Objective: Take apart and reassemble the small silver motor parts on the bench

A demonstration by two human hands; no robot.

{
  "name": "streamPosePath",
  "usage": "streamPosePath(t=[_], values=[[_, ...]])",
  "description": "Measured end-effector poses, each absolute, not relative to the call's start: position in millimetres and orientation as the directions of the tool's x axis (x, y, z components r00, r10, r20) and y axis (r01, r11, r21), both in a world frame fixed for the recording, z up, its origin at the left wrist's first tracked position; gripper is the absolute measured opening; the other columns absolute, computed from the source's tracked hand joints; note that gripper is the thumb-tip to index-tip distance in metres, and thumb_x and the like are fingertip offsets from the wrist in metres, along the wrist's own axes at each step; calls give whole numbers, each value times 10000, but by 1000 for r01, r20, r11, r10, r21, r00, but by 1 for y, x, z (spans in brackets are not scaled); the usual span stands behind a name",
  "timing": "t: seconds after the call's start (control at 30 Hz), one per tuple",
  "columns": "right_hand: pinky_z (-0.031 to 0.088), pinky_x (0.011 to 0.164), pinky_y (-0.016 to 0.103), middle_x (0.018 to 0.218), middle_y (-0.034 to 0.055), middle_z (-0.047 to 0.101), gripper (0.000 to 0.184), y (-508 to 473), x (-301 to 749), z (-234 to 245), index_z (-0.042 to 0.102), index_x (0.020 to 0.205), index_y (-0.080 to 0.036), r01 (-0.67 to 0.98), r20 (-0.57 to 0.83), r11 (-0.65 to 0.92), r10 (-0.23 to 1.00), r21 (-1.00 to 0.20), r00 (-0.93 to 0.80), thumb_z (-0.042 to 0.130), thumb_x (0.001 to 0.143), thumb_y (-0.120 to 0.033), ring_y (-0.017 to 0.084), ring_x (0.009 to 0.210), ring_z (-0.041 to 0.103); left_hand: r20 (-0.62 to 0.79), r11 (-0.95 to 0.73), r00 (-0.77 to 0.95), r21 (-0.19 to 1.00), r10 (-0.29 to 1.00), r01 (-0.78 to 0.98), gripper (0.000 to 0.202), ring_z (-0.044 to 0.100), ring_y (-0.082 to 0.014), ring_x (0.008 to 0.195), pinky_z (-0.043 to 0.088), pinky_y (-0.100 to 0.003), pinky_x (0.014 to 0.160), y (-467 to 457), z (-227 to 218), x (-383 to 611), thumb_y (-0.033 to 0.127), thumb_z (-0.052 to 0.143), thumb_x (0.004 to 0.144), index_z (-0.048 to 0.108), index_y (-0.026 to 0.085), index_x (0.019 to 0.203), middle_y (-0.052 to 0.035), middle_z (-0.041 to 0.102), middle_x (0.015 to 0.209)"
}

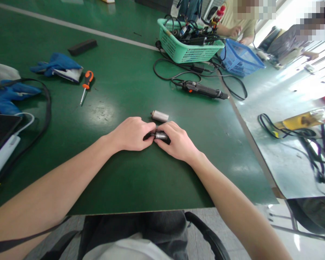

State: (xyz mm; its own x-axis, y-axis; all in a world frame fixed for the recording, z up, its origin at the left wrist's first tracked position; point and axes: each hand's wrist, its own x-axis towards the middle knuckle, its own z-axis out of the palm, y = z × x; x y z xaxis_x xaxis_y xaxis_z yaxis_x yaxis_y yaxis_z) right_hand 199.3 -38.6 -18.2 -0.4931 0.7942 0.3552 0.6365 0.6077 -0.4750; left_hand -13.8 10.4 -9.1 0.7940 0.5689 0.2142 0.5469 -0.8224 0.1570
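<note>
Green basket [195, 54] at 1 o'clock is crammed with cabled gear [199, 40], blue basket [239, 65] at 2, loose cylinder [160, 116] at 12, so two baskets, two cylinders counting the held cylinder [160, 135] dead centre, right hand [178, 139] gripping it, left hand [134, 134] pinching a black piece [146, 137]

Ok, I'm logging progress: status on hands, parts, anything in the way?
Left hand closed on black piece. Right hand holding dark cylinder, contact between them unclear. Silver cylinder lying just beyond, not blocking.

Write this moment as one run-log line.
left hand: holds black piece | right hand: holds dark cylinder | silver cylinder: on green table, beyond hands | orange-handled screwdriver: on table
</note>
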Motion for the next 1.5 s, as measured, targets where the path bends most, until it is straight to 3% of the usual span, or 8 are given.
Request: streamPosePath(t=[0.9, 1.5], values=[[535, 897, 402, 1033, 79, 669, 182, -39, 198, -21, 584, 1063, -234, 660, 389, 598, 800, -454, -458, 619, 887, -209, 258, 1004, 619, 208, -795, 768, 123, 606, 594, 186, 614, -214, 647, 369, -335, 594, 8, -11, -12, 359, 513, 897, 616, 204, 895, -39, 683, 728], [526, 873, 385, 1012, 80, 664, 183, -39, 198, -22, 588, 1046, -220, 661, 395, 597, 801, -456, -451, 628, 869, -198, 256, 985, 617, 221, -798, 767, 143, 603, 586, 175, 593, -202, 627, 346, -323, 593, 9, -12, -11, 346, 515, 889, 612, 202, 862, -27, 662, 701]])
